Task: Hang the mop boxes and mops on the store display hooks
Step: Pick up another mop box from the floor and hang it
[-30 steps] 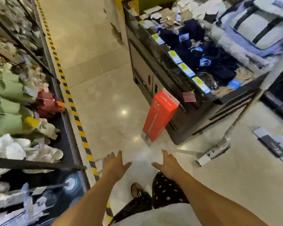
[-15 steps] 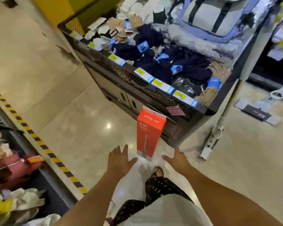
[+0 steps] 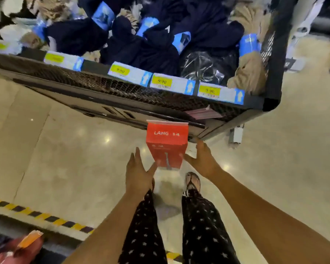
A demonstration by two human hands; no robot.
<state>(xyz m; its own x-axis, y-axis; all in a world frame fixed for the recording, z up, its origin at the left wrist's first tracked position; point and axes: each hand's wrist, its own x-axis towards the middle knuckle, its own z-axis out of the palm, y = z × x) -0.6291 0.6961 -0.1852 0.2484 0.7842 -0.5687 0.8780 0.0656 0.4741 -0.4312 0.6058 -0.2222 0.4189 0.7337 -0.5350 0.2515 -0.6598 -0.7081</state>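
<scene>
Pickup step: my left hand [image 3: 139, 173] and right hand [image 3: 202, 159], fingers spread, flank red mop box [image 3: 167, 144]. Next: clamp both sides, lift.

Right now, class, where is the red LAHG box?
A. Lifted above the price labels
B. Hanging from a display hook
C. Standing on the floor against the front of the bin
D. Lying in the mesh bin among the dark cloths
C: the red box stands on the floor, its top against the lower front of the bin, below the price labels.
</scene>
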